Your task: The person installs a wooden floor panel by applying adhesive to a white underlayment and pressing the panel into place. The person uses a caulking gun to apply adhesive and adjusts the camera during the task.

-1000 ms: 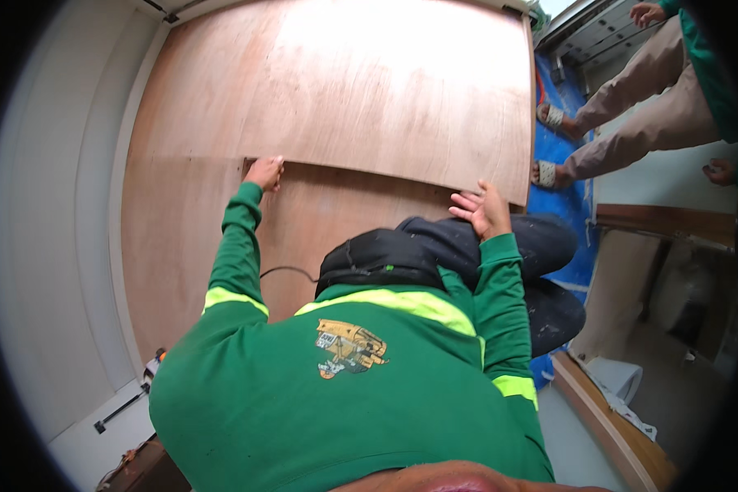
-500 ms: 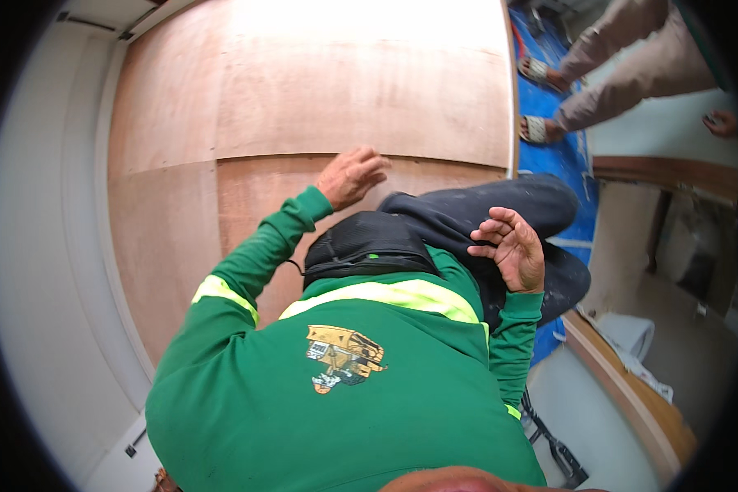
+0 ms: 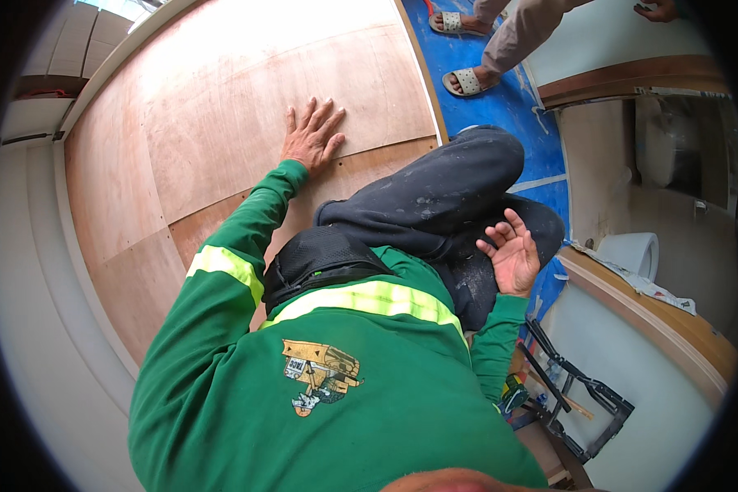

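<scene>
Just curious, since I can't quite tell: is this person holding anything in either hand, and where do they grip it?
Nothing is held. The left hand lies flat, fingers spread, on the reddish-brown plywood sheet; the right hand is open, empty, above the dark trousers.

plywood sheet (image 3: 287, 90): matt wood | trousers (image 3: 443, 197): dusty cloth, apparently

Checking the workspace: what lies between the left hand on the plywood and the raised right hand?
In the head view, the person's bent knee in dark trousers lies between left hand and right hand.
</scene>
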Demonstrator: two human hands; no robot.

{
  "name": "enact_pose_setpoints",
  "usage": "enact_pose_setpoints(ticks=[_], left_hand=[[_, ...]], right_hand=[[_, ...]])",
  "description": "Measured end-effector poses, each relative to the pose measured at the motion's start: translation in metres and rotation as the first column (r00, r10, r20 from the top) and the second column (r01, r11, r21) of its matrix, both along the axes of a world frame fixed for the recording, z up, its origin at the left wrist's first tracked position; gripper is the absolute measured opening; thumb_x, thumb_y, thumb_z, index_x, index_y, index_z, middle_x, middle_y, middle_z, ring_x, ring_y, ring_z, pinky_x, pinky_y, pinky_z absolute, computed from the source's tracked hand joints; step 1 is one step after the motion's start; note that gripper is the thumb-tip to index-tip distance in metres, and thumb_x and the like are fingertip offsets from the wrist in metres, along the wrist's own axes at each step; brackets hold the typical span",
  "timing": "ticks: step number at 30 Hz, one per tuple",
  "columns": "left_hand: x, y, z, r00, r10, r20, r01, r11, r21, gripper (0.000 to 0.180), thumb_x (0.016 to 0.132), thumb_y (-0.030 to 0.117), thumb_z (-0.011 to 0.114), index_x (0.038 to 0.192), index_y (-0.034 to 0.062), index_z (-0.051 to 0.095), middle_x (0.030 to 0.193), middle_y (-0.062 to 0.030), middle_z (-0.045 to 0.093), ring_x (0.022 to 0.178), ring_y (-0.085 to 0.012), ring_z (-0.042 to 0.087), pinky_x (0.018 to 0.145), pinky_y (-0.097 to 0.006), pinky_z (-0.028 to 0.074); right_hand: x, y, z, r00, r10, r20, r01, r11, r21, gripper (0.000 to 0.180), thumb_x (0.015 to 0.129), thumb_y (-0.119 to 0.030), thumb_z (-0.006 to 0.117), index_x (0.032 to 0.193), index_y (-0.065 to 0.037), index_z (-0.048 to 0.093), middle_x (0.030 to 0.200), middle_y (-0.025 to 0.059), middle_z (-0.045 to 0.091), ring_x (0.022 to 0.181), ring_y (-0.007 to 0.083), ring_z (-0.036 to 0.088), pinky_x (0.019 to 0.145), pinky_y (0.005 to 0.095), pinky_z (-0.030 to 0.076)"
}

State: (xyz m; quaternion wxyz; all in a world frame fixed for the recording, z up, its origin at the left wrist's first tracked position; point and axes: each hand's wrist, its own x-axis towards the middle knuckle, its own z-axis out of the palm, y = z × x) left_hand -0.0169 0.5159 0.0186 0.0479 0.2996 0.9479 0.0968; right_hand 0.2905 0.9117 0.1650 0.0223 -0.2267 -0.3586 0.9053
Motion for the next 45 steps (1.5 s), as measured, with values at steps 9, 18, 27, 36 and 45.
enact_pose_setpoints(ticks=[9,18,27,36,45], left_hand=[[-0.004,0.117,0.021,0.991,0.07,-0.115,-0.049,0.982,0.181,0.073,0.113,0.063,0.041,0.174,0.0236,0.032,0.183,-0.0066,0.025,0.172,-0.0315,0.006,0.135,-0.062,-0.004],[-0.029,0.165,-0.021,0.994,0.096,0.057,-0.094,0.995,-0.03,0.069,0.116,0.055,0.027,0.177,0.0237,0.024,0.186,-0.0064,0.016,0.172,-0.0331,0.007,0.133,-0.072,0.0],[-0.019,0.02,-0.005,0.966,0.222,-0.136,-0.212,0.974,0.081,0.078,0.113,0.066,0.034,0.176,0.0219,0.026,0.184,-0.0097,0.02,0.172,-0.0328,0.006,0.134,-0.068,-0.003],[0.005,-0.103,0.024,0.844,0.461,-0.275,-0.445,0.887,0.123,0.086,0.11,0.076,0.028,0.177,0.0225,0.026,0.186,-0.0064,0.011,0.171,-0.0382,0.001,0.132,-0.072,-0.007],[0.058,-0.293,0.003,0.49,0.867,-0.096,-0.869,0.494,0.031,0.104,0.102,0.089,0.028,0.179,0.0212,0.013,0.187,-0.0093,0.005,0.172,-0.034,-0.003,0.133,-0.068,-0.009]], right_hand=[[-0.007,0.01,-0.004,0.996,0.035,0.082,-0.034,0.999,-0.015,0.064,0.11,-0.042,0.063,0.157,-0.002,0.05,0.132,0.0167,0.073,0.127,0.0326,0.07,0.102,0.0558,0.061],[-0.026,-0.002,-0.006,0.999,0.033,0.029,-0.032,0.999,-0.034,0.056,0.113,-0.039,0.058,0.156,-0.002,0.052,0.135,0.0158,0.073,0.127,0.0322,0.07,0.105,0.0554,0.059],[-0.007,0.02,-0.017,0.992,0.099,0.075,-0.099,0.995,-0.003,0.062,0.113,-0.041,0.058,0.162,-0.005,0.047,0.137,0.0122,0.071,0.128,0.028,0.069,0.105,0.0549,0.059],[-0.031,0.021,-0.003,0.953,0.239,0.184,-0.251,0.967,0.045,0.063,0.112,-0.04,0.061,0.162,-0.005,0.046,0.139,0.0118,0.067,0.129,0.0271,0.065,0.104,0.0517,0.059],[-0.075,0.011,-0.004,0.895,0.33,0.3,-0.348,0.937,0.009,0.042,0.112,-0.042,0.061,0.14,-0.011,0.063,0.134,0.009,0.069,0.12,0.0232,0.066,0.096,0.05,0.06]])
